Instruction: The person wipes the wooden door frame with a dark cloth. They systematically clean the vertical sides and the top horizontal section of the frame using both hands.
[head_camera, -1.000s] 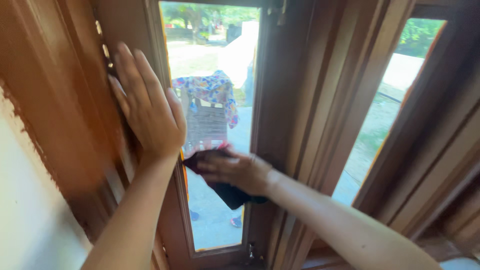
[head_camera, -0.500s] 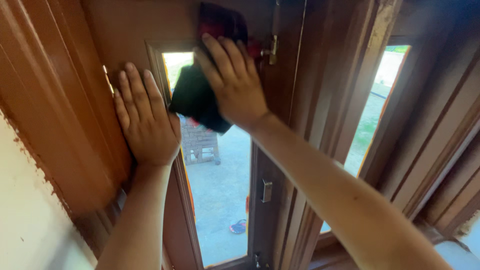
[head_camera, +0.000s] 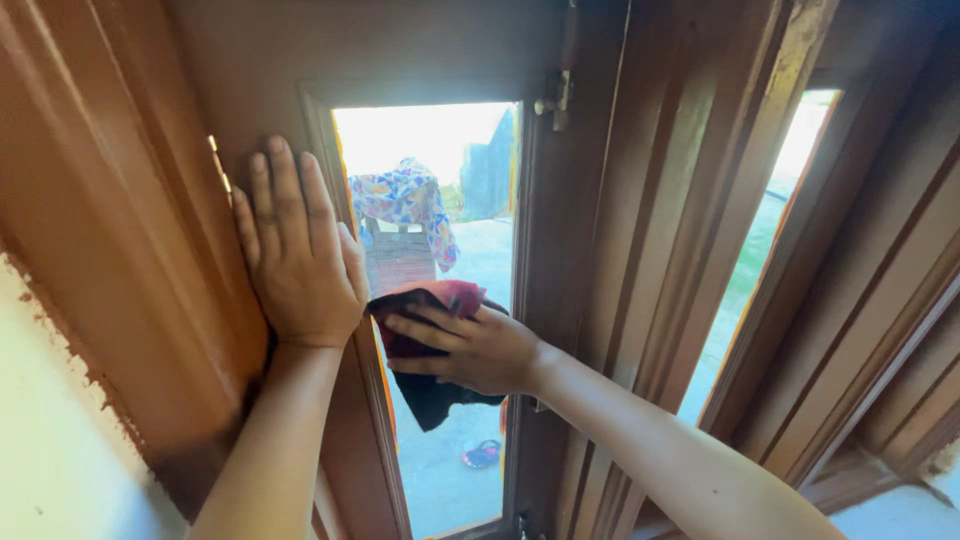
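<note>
Head view, looking up at a brown-painted wooden window frame with a narrow glass pane at centre. Left hand lies flat and open, fingers together and pointing toward 12 o'clock, palm pressed against the wooden stile at the pane's 9 o'clock edge; it holds nothing. Right hand sits just beside the left, at its 4 o'clock, fingers spread and pointing toward 9 o'clock, pressing a dark red and black cleaning cloth against the glass. The cloth is bunched under the palm, with a red fold showing above the fingers and a dark corner hanging toward 6 o'clock below the hand. The cloth lies at about mid-height of the pane, touching the glass and the left stile. A small metal latch is fixed on the frame at the pane's upper right corner, at 1 o'clock from the right hand. A second narrow glass pane stands well apart at 3 o'clock, between slanted wooden members. Through the centre pane, a multicoloured patterned garment hangs outside over a slatted piece of furniture, and a sandal lies on the paved ground below.
</note>
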